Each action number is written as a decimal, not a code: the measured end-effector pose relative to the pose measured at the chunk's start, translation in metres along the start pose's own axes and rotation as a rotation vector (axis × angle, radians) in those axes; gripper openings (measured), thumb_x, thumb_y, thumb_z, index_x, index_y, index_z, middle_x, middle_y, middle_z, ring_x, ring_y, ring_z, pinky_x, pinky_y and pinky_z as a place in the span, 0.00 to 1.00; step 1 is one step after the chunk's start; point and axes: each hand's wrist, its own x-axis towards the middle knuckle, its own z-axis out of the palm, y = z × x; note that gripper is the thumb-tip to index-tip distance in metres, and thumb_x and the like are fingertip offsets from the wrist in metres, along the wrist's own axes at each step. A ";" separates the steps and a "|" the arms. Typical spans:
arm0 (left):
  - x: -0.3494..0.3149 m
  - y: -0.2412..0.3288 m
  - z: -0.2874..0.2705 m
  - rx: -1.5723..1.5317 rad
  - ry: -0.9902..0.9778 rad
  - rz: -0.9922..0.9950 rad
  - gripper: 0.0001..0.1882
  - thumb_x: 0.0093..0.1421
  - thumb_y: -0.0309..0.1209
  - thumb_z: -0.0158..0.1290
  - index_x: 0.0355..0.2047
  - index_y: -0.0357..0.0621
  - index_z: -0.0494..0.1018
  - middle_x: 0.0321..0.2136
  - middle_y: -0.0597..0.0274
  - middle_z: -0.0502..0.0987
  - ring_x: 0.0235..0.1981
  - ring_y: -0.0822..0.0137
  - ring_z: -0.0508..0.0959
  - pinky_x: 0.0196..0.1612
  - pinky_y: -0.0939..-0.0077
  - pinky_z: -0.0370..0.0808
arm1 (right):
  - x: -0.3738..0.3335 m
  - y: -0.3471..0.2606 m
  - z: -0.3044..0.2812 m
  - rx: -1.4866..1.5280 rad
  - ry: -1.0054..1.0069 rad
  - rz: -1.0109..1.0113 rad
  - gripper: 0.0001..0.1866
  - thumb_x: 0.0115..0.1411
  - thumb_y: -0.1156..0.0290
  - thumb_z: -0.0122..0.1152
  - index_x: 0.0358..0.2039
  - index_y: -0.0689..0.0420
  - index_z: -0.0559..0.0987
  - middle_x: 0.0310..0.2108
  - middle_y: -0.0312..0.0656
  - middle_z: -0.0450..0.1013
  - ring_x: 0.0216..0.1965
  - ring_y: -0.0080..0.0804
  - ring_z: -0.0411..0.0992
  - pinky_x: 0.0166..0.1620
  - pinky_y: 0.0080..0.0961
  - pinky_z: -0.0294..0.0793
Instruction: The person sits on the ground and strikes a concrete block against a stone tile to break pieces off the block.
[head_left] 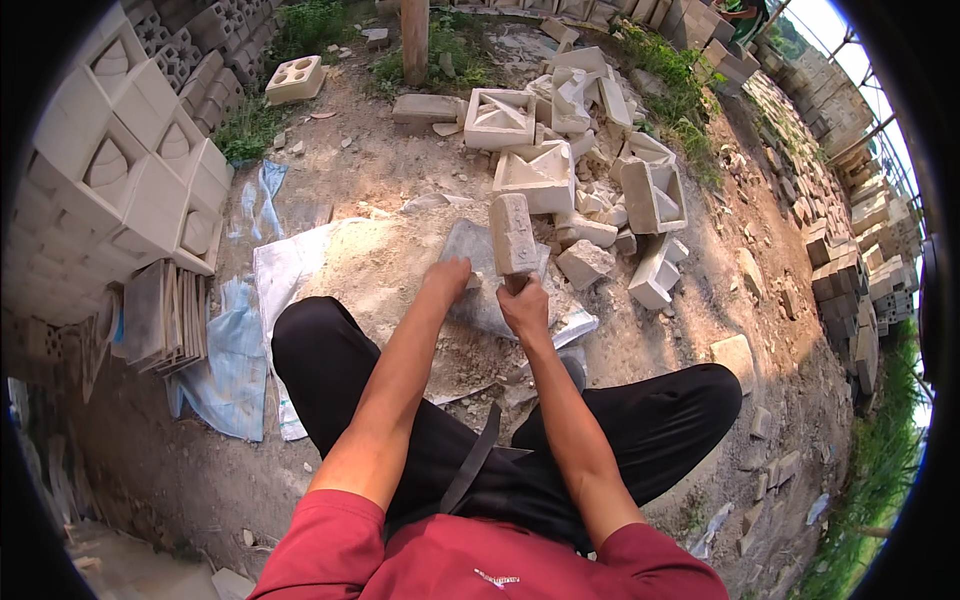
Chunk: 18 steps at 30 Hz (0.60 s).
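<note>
My right hand (524,305) grips the handle of a heavy mallet (512,234) with a pale block-shaped head, raised over a flat grey slab (470,252). My left hand (447,275) rests on the slab's near edge and steadies it. The slab lies on a pale sack (290,265) with a mound of sandy rubble (380,265) on it. I squat in black trousers, knees spread to either side.
A pile of broken white decorative concrete blocks (575,165) lies just beyond the slab. Stacked whole blocks (130,170) rise at the left, flat tiles (165,315) lean below them. A wooden post (414,35) stands behind. More block stacks (850,230) line the right.
</note>
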 end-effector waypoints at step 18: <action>-0.002 -0.002 0.001 0.017 0.017 0.015 0.16 0.56 0.25 0.51 0.46 0.41 0.68 0.48 0.48 0.73 0.47 0.51 0.77 0.47 0.61 0.75 | 0.005 0.000 -0.002 -0.007 -0.103 -0.054 0.23 0.44 0.65 0.64 0.38 0.66 0.73 0.33 0.61 0.75 0.40 0.56 0.75 0.42 0.41 0.73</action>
